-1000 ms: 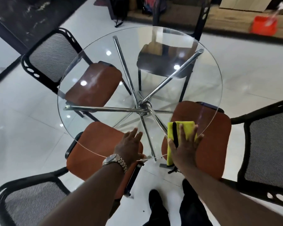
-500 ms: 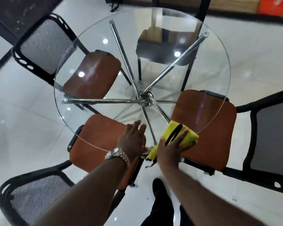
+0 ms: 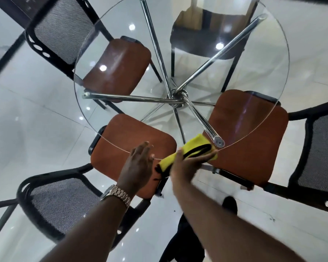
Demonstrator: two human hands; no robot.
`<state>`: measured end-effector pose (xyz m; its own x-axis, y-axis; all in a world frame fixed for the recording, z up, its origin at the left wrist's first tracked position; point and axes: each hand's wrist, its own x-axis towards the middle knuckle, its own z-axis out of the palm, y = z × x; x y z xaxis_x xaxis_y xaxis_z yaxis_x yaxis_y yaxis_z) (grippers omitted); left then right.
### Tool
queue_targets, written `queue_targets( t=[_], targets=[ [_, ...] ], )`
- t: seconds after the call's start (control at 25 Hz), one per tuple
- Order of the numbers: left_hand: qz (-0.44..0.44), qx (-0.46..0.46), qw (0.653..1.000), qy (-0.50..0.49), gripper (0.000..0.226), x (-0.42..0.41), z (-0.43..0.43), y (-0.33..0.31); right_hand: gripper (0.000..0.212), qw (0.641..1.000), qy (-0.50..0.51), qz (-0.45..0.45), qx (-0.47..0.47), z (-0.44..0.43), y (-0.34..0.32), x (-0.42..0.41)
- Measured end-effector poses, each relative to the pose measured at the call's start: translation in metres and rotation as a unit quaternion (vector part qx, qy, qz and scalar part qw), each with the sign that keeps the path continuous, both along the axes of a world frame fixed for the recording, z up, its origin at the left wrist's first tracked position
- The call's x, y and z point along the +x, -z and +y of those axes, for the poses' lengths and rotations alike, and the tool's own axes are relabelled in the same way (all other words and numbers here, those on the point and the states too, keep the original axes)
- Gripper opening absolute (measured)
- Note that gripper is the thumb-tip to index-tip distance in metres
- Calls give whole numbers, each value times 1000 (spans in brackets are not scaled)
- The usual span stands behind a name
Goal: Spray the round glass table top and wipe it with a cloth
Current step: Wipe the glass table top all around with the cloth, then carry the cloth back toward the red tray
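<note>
Right hand: the right hand (image 3: 189, 164) lies flat on the cloth (image 3: 199, 143) with fingers stretched out straight, pressing it down, not curled round it; the picture is slightly blurred here.
Cloth: a soft yellow fabric, folded into a long pad, with a black trim strip (image 3: 197, 151) along it; one end hangs over the near rim beside the thumb.
Where it lies: on the near edge of the glass table top (image 3: 263, 76), just beside the open end of a chrome tube (image 3: 219, 142).
Left hand: the left hand (image 3: 138, 165) is spread flat with fingers straight and together at the same near rim, just left of the cloth, holding nothing.
Wrist: a watch (image 3: 117, 194) with a shiny metal link bracelet; its dial is turned edge-on and unreadable.
Table top: round, clear and thin-edged, with bright round light spots reflected in it.
Frame: polished chrome tubes cross under the glass at a central hub (image 3: 178, 96) and fan outward.
Chairs: four stand around the table, partly under it; three seats (image 3: 125, 140) are smooth reddish-brown rounded squares, and the far one (image 3: 206, 44) looks dark.
Chair backs: black frames filled with fine grey mesh (image 3: 61, 205).
Floor: large glossy pale tiles (image 3: 36, 129).
Below: a dark shoe (image 3: 229, 204) shows between the arms.
</note>
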<state>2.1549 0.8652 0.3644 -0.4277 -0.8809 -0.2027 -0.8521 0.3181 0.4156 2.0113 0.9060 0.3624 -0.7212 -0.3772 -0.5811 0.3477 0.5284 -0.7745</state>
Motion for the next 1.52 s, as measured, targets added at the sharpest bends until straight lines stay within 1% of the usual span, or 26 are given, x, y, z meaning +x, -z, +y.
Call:
queue_targets(
  t=[0.04, 0.12, 0.2, 0.24, 0.32, 0.4, 0.52, 0.56, 0.64, 0.72, 0.84, 0.88, 0.96, 1.08, 1.2, 1.36, 1.52],
  targets=[
    [10, 8, 1000, -4, 34, -6, -2, -6, 107, 999, 3, -39, 8, 1, -7, 16],
    [31, 11, 999, 0, 30, -20, -8, -23, 110, 995, -49, -77, 30, 10, -13, 13],
    [49, 14, 998, 23, 32, -44, -15, -40, 108, 987, -142, -58, 45, 31, -21, -31],
    [56, 18, 998, 37, 37, -57, -19, -49, 107, 981, -179, -52, 44, 41, -28, -60],
    [68, 11, 994, 87, 48, -98, -31, -72, 110, 971, -234, -26, 41, 57, -62, -134],
    [74, -9, 987, 143, 50, -151, -41, -104, 114, 961, -266, 33, 67, 66, -110, -214],
    [68, -71, 967, 234, 49, -245, -47, -164, 108, 944, -272, 120, 142, 89, -190, -328],
    [62, -91, 958, 264, 46, -277, -47, -181, 105, 937, -277, 149, 153, 98, -212, -361],
    [62, -132, 934, 326, 40, -355, -39, -216, 95, 929, -269, 202, 156, 130, -256, -434],
    [67, -167, 911, 371, 42, -438, -22, -248, 88, 930, -244, 231, 148, 170, -290, -508],
    [64, -210, 883, 415, 49, -562, 21, -279, 92, 925, -219, 279, 135, 237, -324, -622],
    [72, -217, 878, 421, 51, -597, 36, -287, 92, 920, -221, 291, 139, 256, -331, -656],
    [83, -208, 878, 424, 51, -667, 66, -298, 92, 912, -222, 308, 152, 295, -344, -722],
    [77, -201, 874, 435, 52, -765, 107, -312, 88, 906, -212, 318, 182, 346, -359, -812],
    [70, -214, 864, 451, 52, -847, 126, -322, 87, 906, -192, 329, 187, 370, -367, -885],
    [51, -221, 872, 434, 53, -911, 118, -329, 87, 903, -199, 342, 167, 354, -371, -948],
    [53, -222, 885, 406, 54, -958, 81, -334, 92, 899, -221, 350, 142, 299, -380, -1008]
  ],
)
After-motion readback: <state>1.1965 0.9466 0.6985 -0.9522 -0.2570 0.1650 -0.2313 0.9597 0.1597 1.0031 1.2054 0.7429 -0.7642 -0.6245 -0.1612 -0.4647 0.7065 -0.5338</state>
